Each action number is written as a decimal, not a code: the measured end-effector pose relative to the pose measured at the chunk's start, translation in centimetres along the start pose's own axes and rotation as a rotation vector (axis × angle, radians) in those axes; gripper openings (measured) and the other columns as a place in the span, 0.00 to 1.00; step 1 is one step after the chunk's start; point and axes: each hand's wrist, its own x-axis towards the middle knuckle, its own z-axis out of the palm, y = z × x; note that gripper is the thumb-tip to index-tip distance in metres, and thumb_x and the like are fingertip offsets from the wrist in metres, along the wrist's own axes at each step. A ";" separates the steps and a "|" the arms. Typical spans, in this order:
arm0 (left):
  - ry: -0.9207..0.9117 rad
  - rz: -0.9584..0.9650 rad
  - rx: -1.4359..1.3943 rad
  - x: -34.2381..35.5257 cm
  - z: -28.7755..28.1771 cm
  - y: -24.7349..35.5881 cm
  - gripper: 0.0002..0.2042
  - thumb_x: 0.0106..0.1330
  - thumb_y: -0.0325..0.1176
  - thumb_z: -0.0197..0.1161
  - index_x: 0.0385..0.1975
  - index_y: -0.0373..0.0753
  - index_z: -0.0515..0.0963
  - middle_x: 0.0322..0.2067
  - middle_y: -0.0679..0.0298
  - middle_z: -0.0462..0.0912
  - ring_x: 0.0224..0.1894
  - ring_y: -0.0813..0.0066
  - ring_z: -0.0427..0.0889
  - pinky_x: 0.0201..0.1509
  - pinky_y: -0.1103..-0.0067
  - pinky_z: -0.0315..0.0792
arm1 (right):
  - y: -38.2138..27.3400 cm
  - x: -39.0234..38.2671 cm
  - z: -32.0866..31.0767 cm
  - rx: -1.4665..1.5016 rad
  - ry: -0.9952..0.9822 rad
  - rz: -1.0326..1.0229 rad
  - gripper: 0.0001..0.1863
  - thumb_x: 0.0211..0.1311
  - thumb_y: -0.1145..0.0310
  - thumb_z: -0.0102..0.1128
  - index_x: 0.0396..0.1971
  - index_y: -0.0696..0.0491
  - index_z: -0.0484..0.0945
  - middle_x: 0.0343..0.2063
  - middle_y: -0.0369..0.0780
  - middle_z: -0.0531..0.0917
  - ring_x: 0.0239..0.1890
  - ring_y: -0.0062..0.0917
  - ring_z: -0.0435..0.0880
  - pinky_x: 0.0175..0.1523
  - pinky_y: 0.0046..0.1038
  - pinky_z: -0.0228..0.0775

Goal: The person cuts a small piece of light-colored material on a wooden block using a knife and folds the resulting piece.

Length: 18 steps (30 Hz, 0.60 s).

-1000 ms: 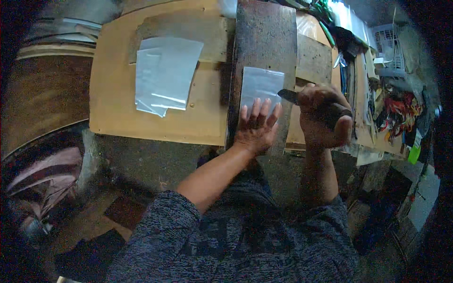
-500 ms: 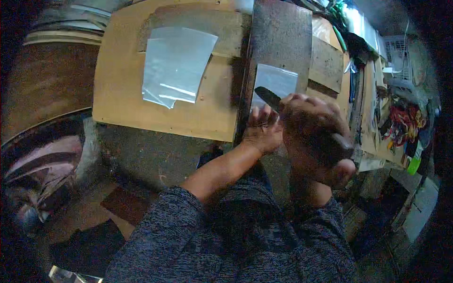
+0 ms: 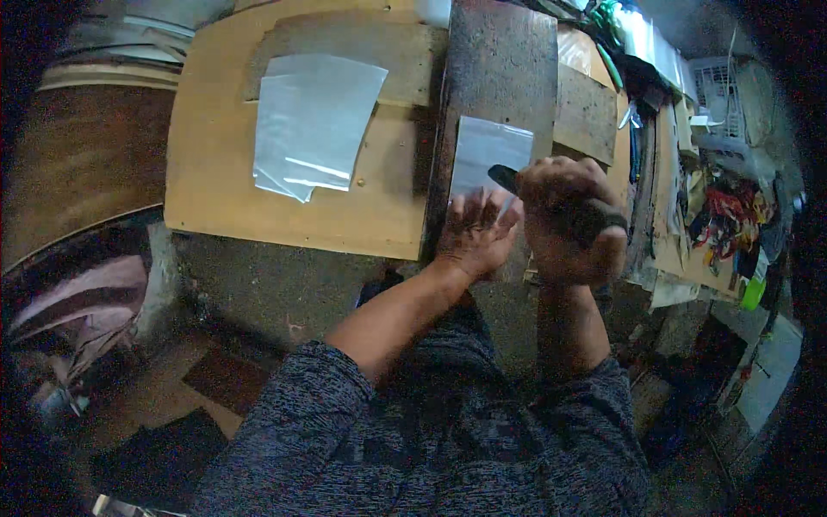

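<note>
1 clear sheet (image 3: 494, 151) on a dark board (image 3: 504, 73), stretching forward from under slightly spread fingers of the nearer left hand (image 3: 475, 238), long axis away from the body; dark-bladed knife (image 3: 501, 177) across its right edge, gripped by curled fingers of the right hand (image 3: 556, 220).

Cluttered workshop — yellow worktable (image 3: 215, 155), scuffed dark plank (image 3: 500, 73), red tangle (image 3: 728, 209), white lattice basket (image 3: 717, 86)
</note>
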 end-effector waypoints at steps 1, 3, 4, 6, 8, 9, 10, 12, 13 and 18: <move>-0.076 -0.046 -0.096 -0.1 0.0 -0.4 0.18 0.54 0.42 0.58 0.45 0.50 0.68 0.44 0.60 0.66 0.51 0.59 0.62 0.50 0.62 0.57 | -0.4 0.0 0.5 0.010 -0.010 -0.002 0.38 0.48 0.36 0.56 0.34 0.64 0.70 0.27 0.44 0.69 0.32 0.31 0.67 0.46 0.36 0.63; -0.015 -0.022 -0.018 -0.1 0.3 -0.2 0.19 0.54 0.42 0.57 0.47 0.50 0.68 0.45 0.60 0.66 0.51 0.59 0.62 0.50 0.62 0.56 | -1.9 -0.9 1.4 0.071 0.012 -0.061 0.38 0.49 0.37 0.55 0.34 0.65 0.70 0.26 0.42 0.69 0.32 0.31 0.67 0.42 0.34 0.62; 0.048 0.004 0.063 -0.3 0.6 -0.1 0.20 0.54 0.42 0.57 0.49 0.51 0.67 0.45 0.60 0.66 0.52 0.59 0.61 0.51 0.62 0.56 | -1.1 -1.2 1.7 0.119 0.214 -0.055 0.38 0.50 0.36 0.54 0.34 0.64 0.70 0.26 0.42 0.68 0.32 0.30 0.67 0.40 0.34 0.61; 0.043 0.005 0.074 -0.3 0.8 0.2 0.22 0.54 0.42 0.57 0.50 0.51 0.67 0.46 0.60 0.65 0.53 0.59 0.61 0.52 0.61 0.56 | 0.0 -0.6 0.1 0.147 0.210 -0.085 0.38 0.51 0.36 0.52 0.32 0.64 0.69 0.26 0.42 0.68 0.30 0.29 0.66 0.37 0.34 0.60; 0.044 0.004 0.101 -0.1 0.8 0.1 0.23 0.54 0.43 0.57 0.52 0.51 0.66 0.46 0.60 0.65 0.53 0.59 0.61 0.53 0.61 0.55 | -0.4 0.6 -1.1 0.119 -0.034 -0.061 0.36 0.52 0.36 0.51 0.29 0.62 0.68 0.26 0.40 0.66 0.30 0.28 0.64 0.36 0.33 0.58; 0.048 -0.008 0.105 -0.1 0.7 0.3 0.22 0.53 0.44 0.59 0.49 0.50 0.69 0.47 0.60 0.66 0.53 0.59 0.61 0.53 0.60 0.56 | -1.1 0.4 -1.0 0.117 -0.033 -0.066 0.36 0.52 0.36 0.51 0.29 0.62 0.68 0.26 0.40 0.66 0.30 0.28 0.64 0.36 0.33 0.58; 0.048 -0.024 0.111 -0.2 0.7 0.3 0.20 0.53 0.46 0.61 0.46 0.49 0.72 0.49 0.60 0.67 0.53 0.58 0.62 0.54 0.59 0.57 | -2.0 -0.2 -0.5 0.076 0.000 -0.082 0.36 0.51 0.36 0.52 0.29 0.62 0.68 0.25 0.40 0.66 0.30 0.28 0.64 0.36 0.33 0.58; 0.056 -0.015 0.134 0.0 0.9 0.1 0.23 0.53 0.45 0.59 0.50 0.50 0.68 0.48 0.60 0.66 0.54 0.59 0.61 0.55 0.60 0.56 | -2.1 -0.3 -0.6 0.036 0.036 -0.099 0.35 0.50 0.37 0.53 0.29 0.62 0.68 0.25 0.39 0.65 0.29 0.28 0.64 0.37 0.32 0.58; 0.064 -0.006 0.153 0.1 1.0 0.2 0.26 0.53 0.44 0.58 0.54 0.51 0.65 0.48 0.61 0.65 0.55 0.59 0.60 0.55 0.60 0.54 | -1.6 0.0 -1.1 -0.014 0.049 -0.066 0.36 0.49 0.36 0.54 0.29 0.61 0.68 0.24 0.39 0.66 0.28 0.28 0.64 0.38 0.32 0.58; 0.051 -0.002 0.164 0.2 0.9 0.1 0.26 0.53 0.45 0.58 0.54 0.50 0.65 0.48 0.61 0.66 0.55 0.60 0.61 0.54 0.61 0.55 | -2.4 -0.4 -2.2 0.100 0.008 -0.108 0.34 0.48 0.39 0.56 0.32 0.62 0.71 0.26 0.41 0.70 0.30 0.30 0.66 0.39 0.32 0.58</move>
